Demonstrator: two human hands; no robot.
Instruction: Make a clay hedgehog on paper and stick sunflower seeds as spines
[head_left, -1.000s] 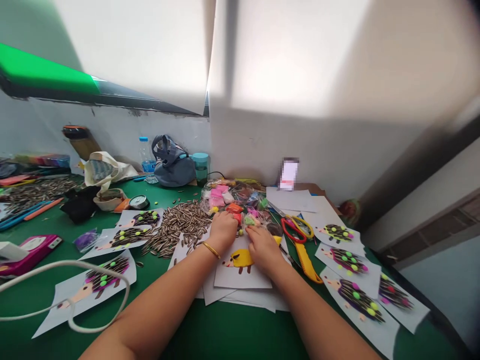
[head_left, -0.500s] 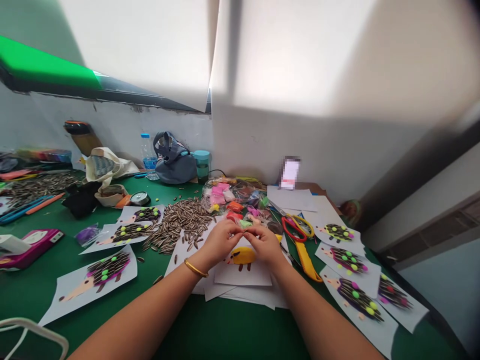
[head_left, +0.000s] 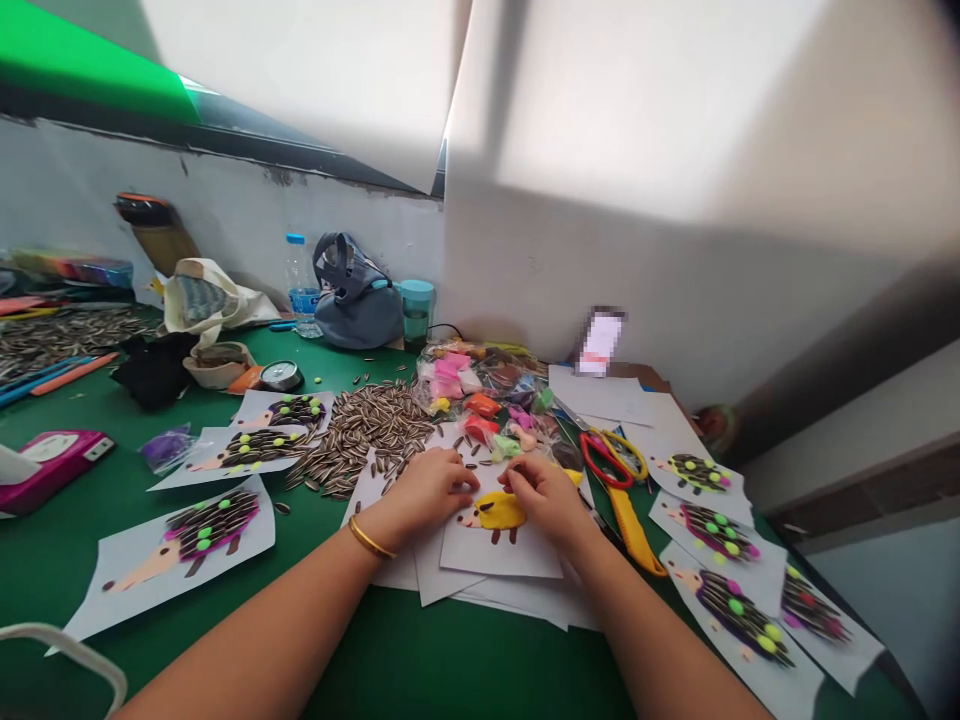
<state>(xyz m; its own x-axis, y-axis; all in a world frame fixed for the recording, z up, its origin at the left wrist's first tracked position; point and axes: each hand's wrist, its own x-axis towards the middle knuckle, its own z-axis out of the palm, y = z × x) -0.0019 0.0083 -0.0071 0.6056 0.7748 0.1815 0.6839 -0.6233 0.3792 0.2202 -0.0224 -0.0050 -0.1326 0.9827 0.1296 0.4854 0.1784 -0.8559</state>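
Note:
My right hand (head_left: pixel 551 497) is pinched over the right end of a yellow clay hedgehog body (head_left: pixel 501 512). A small dark sunflower seed shows at its fingertips. My left hand (head_left: pixel 433 488) rests on the paper left of the hedgehog, fingers loosely bent and slightly apart, with nothing visible in them. The hedgehog lies on a white sheet (head_left: pixel 480 562) and has a pale snout and brown legs. One dark seed sits on its yellow clay. Behind my left hand spreads a pile of sunflower seeds (head_left: pixel 375 425), with a few loose seeds on the paper.
Bagged coloured clay (head_left: pixel 480 385) lies behind my hands. To the right are red-handled scissors (head_left: pixel 604 470) and a yellow cutter (head_left: pixel 634 530). Finished hedgehog pictures (head_left: pixel 202 540) lie on both sides. A bottle (head_left: pixel 301 290), a grey-blue bag (head_left: pixel 360 310) and a cup (head_left: pixel 417 315) stand against the wall.
My hands were touching at the fingertips above the hedgehog. They have come apart, the left to the paper and the right down to the yellow clay. The view has shifted slightly.

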